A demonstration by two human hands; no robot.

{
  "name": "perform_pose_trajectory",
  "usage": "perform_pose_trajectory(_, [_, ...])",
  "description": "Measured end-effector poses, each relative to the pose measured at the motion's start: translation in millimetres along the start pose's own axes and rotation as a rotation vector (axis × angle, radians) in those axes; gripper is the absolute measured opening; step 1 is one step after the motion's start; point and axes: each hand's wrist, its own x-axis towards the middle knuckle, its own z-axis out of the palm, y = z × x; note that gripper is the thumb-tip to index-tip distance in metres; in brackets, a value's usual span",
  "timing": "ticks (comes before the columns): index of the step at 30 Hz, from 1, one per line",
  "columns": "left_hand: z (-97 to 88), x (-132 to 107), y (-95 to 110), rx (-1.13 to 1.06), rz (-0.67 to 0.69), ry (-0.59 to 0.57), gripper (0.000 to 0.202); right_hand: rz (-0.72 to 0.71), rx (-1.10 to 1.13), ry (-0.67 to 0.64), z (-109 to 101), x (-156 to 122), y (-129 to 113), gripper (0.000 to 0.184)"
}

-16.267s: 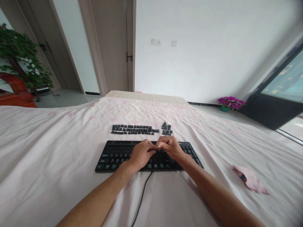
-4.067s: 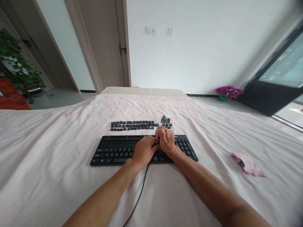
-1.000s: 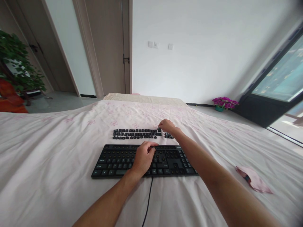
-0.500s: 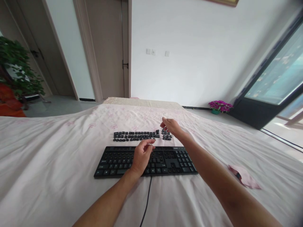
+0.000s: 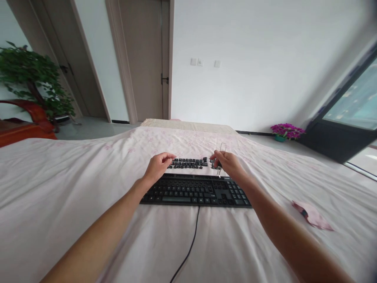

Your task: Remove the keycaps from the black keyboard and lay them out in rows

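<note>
A black keyboard point(image 5: 176, 199) lies on a pale pink-flowered cloth point(image 5: 123, 232), with some keys off its upper right part. Behind it are rows of loose black keycaps point(image 5: 188, 163). My left hand point(image 5: 158, 168) is at the left end of these rows, thumb and fingers pinched together; whatever is between the fingertips is hidden. Over the small right-hand group of keycaps, my right hand point(image 5: 226, 161) grips a wire keycap puller point(image 5: 223, 147). Its loop sticks up above the fingers and its prongs point down toward the keyboard's back edge.
A black cable point(image 5: 190, 251) runs from the keyboard toward me. A crumpled pink cloth piece point(image 5: 315, 217) lies on the right. Beyond the covered surface stand a red wooden chair point(image 5: 38, 122), a leafy plant point(image 5: 35, 74) and a pot of purple flowers point(image 5: 287, 131).
My left hand has moved from above the keyboard to the left end of the keycap rows. The wire puller now shows in my right hand. My view has turned slightly left.
</note>
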Motion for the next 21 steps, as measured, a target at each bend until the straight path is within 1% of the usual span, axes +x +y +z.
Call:
perform_pose_trajectory(1, [-9.4, -4, -6, 0.048, 0.018, 0.002, 0.024, -0.005, 0.064, -0.028, 6, -4, -6, 0.052])
perform_pose_trajectory(3, [-24.1, -14, -16, 0.118, 0.011, -0.006, 0.025, -0.015, 0.181, -0.12, 21, -13, -21, 0.049])
perform_pose_trajectory(6, [-37.8, -31, -28, 0.18, -0.014, -0.009, 0.025, -0.043, 0.286, -0.271, 48, -24, -45, 0.047])
perform_pose_trajectory(8, [-44.3, -39, -35, 0.181, -0.023, -0.004, 0.027, -0.076, 0.331, -0.334, 67, -29, -59, 0.045])
perform_pose_trajectory(11, [-53.1, -47, -46, 0.189, -0.039, 0.009, 0.028, -0.155, 0.381, -0.352, 95, -30, -73, 0.039])
perform_pose_trajectory(14, [-59.9, -51, -60, 0.243, -0.075, 0.037, 0.029, -0.202, 0.374, -0.374, 122, -26, -81, 0.037])
perform_pose_trajectory(16, [-62.1, -52, -70, 0.275, -0.121, 0.052, 0.032, -0.192, 0.371, -0.405, 139, -24, -85, 0.039])
perform_pose_trajectory(18, [-62.5, -52, -78, 0.291, -0.141, 0.042, 0.036, -0.157, 0.4, -0.411, 154, -25, -88, 0.04])
perform_pose_trajectory(21, [-60.3, -48, -85, 0.296, -0.13, -0.029, 0.037, -0.082, 0.449, -0.355, 170, -29, -93, 0.037])
